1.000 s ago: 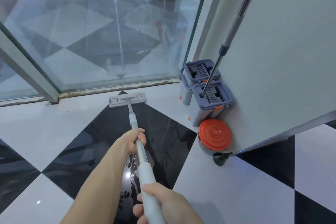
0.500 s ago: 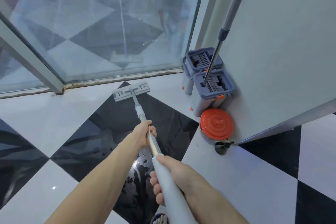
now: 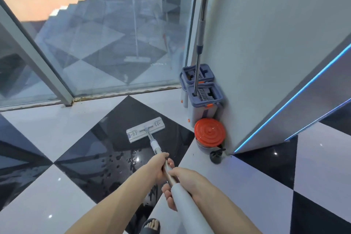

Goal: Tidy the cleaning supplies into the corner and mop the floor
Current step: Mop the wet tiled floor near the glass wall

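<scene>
Pulled back from the window sill, the mop head (image 3: pixel 145 132) now lies flat in the middle of the black floor tile (image 3: pixel 106 138), where half a second ago it sat close under the glass. Both hands have drawn nearer each other on the mop handle (image 3: pixel 157 150).

Left hand (image 3: pixel 158 167) wraps the bare metal part of the shaft, fingers curled round it; right hand (image 3: pixel 187 182) wraps the top of the white sleeve just behind, at about 5 o'clock from the left. Each grip is clenched on the handle.

From the grips the mop head lies toward 11 o'clock, and the handle's long axis runs along that same line, from 5 o'clock near the body to 11 o'clock at the head. Its flat pad sits crosswise to the shaft. Left hand is the nearer to the head, so it likely steers while the right drives.

Water beads on the black tile between the head and the hands, so this patch probably needs another pass, pushed out along the same axis.

At 1 o'clock the two mop buckets (image 3: pixel 206 100), a second mop (image 3: pixel 198 57) standing in them, and the orange-lidded tub (image 3: pixel 209 135) are tucked against the wall corner.
</scene>
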Motion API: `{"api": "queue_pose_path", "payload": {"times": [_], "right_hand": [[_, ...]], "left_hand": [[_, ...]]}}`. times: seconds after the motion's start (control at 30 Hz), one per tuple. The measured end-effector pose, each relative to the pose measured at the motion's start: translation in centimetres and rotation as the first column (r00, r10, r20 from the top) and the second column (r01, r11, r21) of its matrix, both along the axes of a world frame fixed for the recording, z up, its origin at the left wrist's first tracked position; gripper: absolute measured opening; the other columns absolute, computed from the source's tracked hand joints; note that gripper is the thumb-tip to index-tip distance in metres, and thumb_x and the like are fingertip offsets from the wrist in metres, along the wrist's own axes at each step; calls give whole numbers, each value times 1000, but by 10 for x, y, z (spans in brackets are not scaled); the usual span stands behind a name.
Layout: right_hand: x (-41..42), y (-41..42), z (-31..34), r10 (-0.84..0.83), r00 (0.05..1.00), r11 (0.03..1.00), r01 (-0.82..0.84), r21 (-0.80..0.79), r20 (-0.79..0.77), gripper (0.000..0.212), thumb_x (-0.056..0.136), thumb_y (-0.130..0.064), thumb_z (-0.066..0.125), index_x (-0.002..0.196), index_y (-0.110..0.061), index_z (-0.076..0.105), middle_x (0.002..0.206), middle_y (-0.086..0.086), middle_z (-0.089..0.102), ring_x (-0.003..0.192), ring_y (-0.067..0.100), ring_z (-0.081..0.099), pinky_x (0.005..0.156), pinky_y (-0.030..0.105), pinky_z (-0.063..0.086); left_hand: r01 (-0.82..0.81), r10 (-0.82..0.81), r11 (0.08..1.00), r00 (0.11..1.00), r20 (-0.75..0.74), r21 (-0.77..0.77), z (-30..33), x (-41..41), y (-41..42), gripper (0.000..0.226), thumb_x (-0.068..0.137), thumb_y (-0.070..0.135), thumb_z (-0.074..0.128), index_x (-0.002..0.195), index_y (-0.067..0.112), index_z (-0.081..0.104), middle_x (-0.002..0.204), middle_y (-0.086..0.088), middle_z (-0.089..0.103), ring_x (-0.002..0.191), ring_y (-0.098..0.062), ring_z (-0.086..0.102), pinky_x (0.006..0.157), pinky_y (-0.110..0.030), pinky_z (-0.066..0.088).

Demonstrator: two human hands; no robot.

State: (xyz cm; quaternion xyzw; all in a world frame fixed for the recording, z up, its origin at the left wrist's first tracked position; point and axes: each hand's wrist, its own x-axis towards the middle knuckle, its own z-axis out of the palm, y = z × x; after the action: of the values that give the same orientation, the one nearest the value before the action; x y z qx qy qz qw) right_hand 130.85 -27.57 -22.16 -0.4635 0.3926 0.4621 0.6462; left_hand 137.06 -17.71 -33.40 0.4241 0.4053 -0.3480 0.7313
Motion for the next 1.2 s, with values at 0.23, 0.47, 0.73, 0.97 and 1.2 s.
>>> {"api": "queue_pose_path", "payload": {"times": [0.23, 0.47, 0.73, 0.97, 1.2], "right_hand": [[-22, -30, -4, -29, 998, 1000, 29, -6, 58, 13, 93, -14, 44, 98, -5, 52, 52, 10, 49, 29, 16, 47, 36, 16, 42], [33, -27, -12, -154, 986, 974, 162, 156, -62, 21, 89, -11, 47, 71, 0, 49, 51, 9, 47, 29, 17, 44, 35, 13, 37], [133, -24, -8, -197, 980, 964, 201, 173, -41, 29, 91, -14, 52, 65, 0, 52, 54, 10, 49, 30, 15, 43, 34, 13, 37], [197, -25, 11, -240, 968, 942, 250, 224, -70, 22, 91, -17, 54, 73, -4, 50, 50, 7, 50, 27, 13, 43, 31, 12, 38], [193, -42, 17, -211, 977, 969, 207, 138, 18, 19, 91, -16, 54, 80, -1, 52, 53, 10, 55, 30, 14, 47, 32, 15, 40]], "left_hand": [[72, -70, 994, 997, -29, 80, 14, -29, -34, 28, 99, 12, 43, 71, 10, 36, 33, -2, 40, 21, -12, 36, 28, -12, 32], [108, -108, 991, 994, -6, 83, -7, 53, -22, 24, 96, 6, 39, 73, 12, 33, 33, -1, 36, 21, -12, 33, 28, -13, 34], [156, -154, 984, 988, -27, 83, -47, 195, -12, 23, 90, 2, 38, 70, 12, 34, 34, 1, 34, 24, -11, 32, 30, -15, 37], [178, -180, 977, 984, -1, 117, -55, 297, -7, 21, 92, 2, 38, 74, 12, 37, 34, -1, 35, 22, -12, 35, 30, -13, 37], [73, -77, 995, 996, 55, 65, -61, 298, -23, 17, 93, 3, 39, 79, 11, 38, 34, 1, 35, 24, -8, 35, 30, -12, 37]]}}
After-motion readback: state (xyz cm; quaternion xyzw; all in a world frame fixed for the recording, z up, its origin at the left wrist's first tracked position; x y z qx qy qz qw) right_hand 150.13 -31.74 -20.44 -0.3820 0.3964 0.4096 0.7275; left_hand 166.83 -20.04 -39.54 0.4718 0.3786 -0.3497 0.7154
